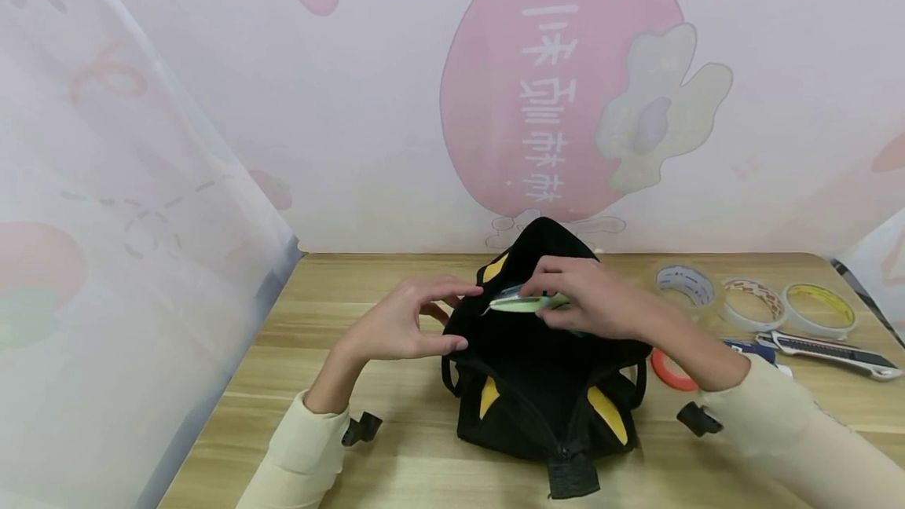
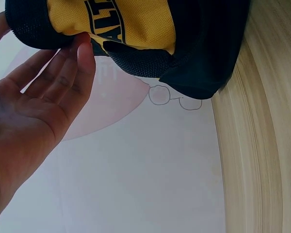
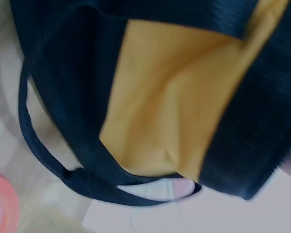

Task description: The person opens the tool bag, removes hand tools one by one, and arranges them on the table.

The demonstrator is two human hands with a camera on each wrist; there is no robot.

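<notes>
A black tool bag (image 1: 537, 415) with yellow panels stands on the table, its zipped mouth spread wide. My left hand (image 1: 410, 320) is at the bag's left rim, thumb and index finger apart. In the left wrist view the fingertips (image 2: 86, 56) touch the bag's edge beside a yellow panel with black lettering. My right hand (image 1: 590, 297) reaches over the mouth and pinches a pale green, flat item (image 1: 519, 305) with a shiny, bluish part at its upper side. Its exact kind cannot be made out. The right wrist view shows mainly the bag's yellow side (image 3: 160, 107) and a black strap (image 3: 43, 155).
To the right lie several tape rolls, among them a clear one (image 1: 752, 301), one with a yellow core (image 1: 820, 311) and a red ring (image 1: 672, 371) partly behind the forearm. A box cutter (image 1: 830, 352) lies in front of them. A printed curtain (image 1: 382, 140) hangs behind the table.
</notes>
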